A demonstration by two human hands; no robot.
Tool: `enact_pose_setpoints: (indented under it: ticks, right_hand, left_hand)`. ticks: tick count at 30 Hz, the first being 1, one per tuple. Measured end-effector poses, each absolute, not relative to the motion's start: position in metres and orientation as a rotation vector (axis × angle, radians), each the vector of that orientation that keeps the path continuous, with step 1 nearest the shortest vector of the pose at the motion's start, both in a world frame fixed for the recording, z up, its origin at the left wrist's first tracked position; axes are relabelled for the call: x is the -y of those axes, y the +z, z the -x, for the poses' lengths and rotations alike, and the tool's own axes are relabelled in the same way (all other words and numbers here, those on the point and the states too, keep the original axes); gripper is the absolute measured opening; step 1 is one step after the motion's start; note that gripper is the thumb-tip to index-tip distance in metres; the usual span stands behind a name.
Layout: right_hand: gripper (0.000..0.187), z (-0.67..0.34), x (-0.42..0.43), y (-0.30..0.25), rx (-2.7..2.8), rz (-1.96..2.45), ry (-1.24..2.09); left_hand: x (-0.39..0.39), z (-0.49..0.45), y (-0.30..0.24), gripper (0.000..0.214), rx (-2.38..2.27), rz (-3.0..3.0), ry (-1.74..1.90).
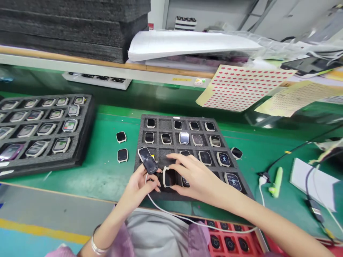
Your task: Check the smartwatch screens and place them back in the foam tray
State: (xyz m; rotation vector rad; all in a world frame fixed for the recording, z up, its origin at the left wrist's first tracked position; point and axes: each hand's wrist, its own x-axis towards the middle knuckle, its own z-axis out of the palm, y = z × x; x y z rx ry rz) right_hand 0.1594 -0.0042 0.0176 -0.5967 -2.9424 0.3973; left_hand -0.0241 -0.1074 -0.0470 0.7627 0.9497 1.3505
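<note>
My left hand (143, 185) is closed on a small black charger (150, 165) with a white cable (160, 208) trailing from it toward the right. My right hand (191, 173) grips a square smartwatch case (169, 177) with a dark screen, thumb below and fingers above. Both hands are over the front left of a dark grey foam tray (165, 155), whose pockets hold several watch cases. Just behind the charger, another watch (144, 153) sits tilted in the tray. One watch (184, 138) in the second row has a bright screen.
Two loose watches, a nearer one (122, 155) and a farther one (121, 137), lie left of the tray; another watch (237, 153) lies right. A second foam tray (77, 157) stands left. A green cutter (276, 182) and cables are right. Overhead runs a shelf (160, 73); below, a red tray (222, 246).
</note>
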Motion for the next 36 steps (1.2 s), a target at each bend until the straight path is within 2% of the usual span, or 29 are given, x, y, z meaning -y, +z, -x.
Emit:
enact_pose_setpoints:
  ticks: [7, 13, 17, 22, 29, 36]
  right_hand:
    - [0.027, -0.151, 0.008, 0.026, 2.861, 0.495, 0.385]
    - [0.023, -0.136, 0.009, 0.019, 2.945, 0.356, 0.246]
    - [0.016, -0.132, 0.011, 0.022, 3.012, 0.323, 0.198]
    - [0.027, -0.132, 0.013, 0.017, 2.880, 0.312, 0.370]
    - [0.050, -0.145, 0.017, -0.018, 2.534, 0.354, 0.838]
    - [0.055, -0.147, 0.017, -0.031, 2.402, 0.321, 0.911]
  left_hand:
    - [0.105, 0.025, -0.041, 0.031, -0.872, -0.929, 1.073]
    - [0.105, 0.017, -0.043, 0.019, -1.042, -0.930, 1.120]
    - [0.105, 0.015, -0.041, 0.019, -1.115, -0.870, 1.118]
    - [0.107, 0.021, -0.038, 0.016, -1.035, -0.834, 1.245]
    - [0.109, 0.022, -0.038, 0.016, -1.020, -0.806, 1.201]
    - [0.107, 0.020, -0.036, 0.021, -1.053, -0.811, 1.177]
